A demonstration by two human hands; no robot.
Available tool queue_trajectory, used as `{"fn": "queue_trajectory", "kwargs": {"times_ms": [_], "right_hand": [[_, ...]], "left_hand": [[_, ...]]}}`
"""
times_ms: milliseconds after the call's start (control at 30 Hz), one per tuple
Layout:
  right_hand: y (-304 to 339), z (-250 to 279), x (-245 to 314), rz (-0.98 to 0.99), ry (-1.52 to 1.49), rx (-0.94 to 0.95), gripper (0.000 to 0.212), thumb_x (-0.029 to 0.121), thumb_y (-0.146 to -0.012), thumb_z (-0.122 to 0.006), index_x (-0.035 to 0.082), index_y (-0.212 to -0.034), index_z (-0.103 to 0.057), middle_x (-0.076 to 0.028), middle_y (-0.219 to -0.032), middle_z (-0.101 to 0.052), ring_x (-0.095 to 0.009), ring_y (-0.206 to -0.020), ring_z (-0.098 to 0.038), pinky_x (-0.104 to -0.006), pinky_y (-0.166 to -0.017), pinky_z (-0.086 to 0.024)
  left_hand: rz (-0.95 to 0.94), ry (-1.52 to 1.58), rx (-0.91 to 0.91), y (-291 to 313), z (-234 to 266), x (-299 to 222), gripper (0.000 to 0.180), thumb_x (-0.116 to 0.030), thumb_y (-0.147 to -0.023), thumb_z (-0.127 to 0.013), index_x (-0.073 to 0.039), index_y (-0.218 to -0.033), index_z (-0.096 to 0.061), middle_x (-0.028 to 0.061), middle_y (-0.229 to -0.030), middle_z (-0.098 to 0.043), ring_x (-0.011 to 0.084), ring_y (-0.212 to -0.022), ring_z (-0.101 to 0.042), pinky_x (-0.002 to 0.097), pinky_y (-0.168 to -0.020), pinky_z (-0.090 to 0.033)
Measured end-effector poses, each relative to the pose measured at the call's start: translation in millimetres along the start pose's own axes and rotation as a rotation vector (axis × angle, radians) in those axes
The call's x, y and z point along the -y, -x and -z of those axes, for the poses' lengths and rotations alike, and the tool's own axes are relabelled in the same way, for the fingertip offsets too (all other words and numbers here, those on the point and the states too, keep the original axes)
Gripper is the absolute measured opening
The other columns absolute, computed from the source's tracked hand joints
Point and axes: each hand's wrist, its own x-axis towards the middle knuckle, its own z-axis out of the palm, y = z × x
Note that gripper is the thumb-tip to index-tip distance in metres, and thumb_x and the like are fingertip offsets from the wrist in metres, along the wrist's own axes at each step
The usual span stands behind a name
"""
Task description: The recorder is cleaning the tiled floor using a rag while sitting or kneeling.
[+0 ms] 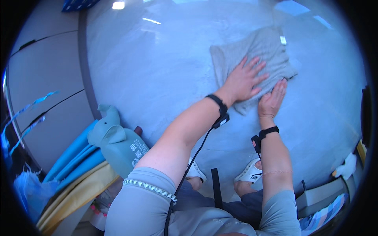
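Note:
A grey cloth point(252, 51), roughly square and rumpled, lies on the shiny pale floor ahead of me. A small white tag shows at its far right edge. My left hand point(245, 80) rests flat on the cloth's near part, fingers spread. My right hand point(271, 100) is at the cloth's near right edge, its fingers straight and side by side, palm turned toward the left. Neither hand grips anything that I can see. Each wrist wears a black strap with a small device, and a dark cable hangs from the left one.
Left of me stands a teal elephant-shaped figure point(118, 145) beside blue and yellow fabric point(86, 183). Grey cabinets point(47, 70) line the left wall. My white clogs point(250, 172) are on the floor below. At the right are a white bird-shaped object point(345, 167) and a grey bin-like item point(321, 196).

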Motion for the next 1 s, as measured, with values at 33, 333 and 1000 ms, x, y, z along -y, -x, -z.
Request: {"fn": "queue_trajectory", "kwargs": {"times_ms": [33,333,1000], "right_hand": [[-1,4,2,0.0,-0.024,-0.017,0.068,0.015,-0.089,-0.047,-0.011,-0.152,-0.036,-0.031,-0.159,-0.035,-0.047,-0.15,-0.03,-0.0558,-0.125,-0.024],[-1,3,13,0.027,0.103,-0.025,0.066,0.008,-0.091,-0.044,-0.007,-0.154,-0.035,-0.026,-0.161,-0.035,-0.041,-0.152,-0.031,-0.0527,-0.126,-0.023],[-21,19,8,-0.052,0.161,0.177,0.07,0.017,-0.088,-0.05,-0.005,-0.154,-0.038,-0.027,-0.163,-0.031,-0.043,-0.153,-0.027,-0.0582,-0.125,-0.02]], "left_hand": [[0.007,0.047,0.045,24,6,-2,0.059,-0.049,-0.088,-0.066,-0.026,-0.142,-0.062,0.0128,-0.162,-0.041,0.0373,-0.152,-0.031,0.0637,-0.119,-0.025],[1.005,-0.511,-0.099,279,102,115,0.068,-0.047,-0.097,-0.057,-0.024,-0.158,-0.041,0.021,-0.168,-0.025,0.0437,-0.156,-0.018,0.0645,-0.121,-0.018],[0.607,-0.589,-0.189,-54,115,328,0.058,-0.051,-0.097,-0.051,-0.018,-0.144,-0.059,0.0177,-0.159,-0.044,0.038,-0.15,-0.035,0.0597,-0.118,-0.028]]}}
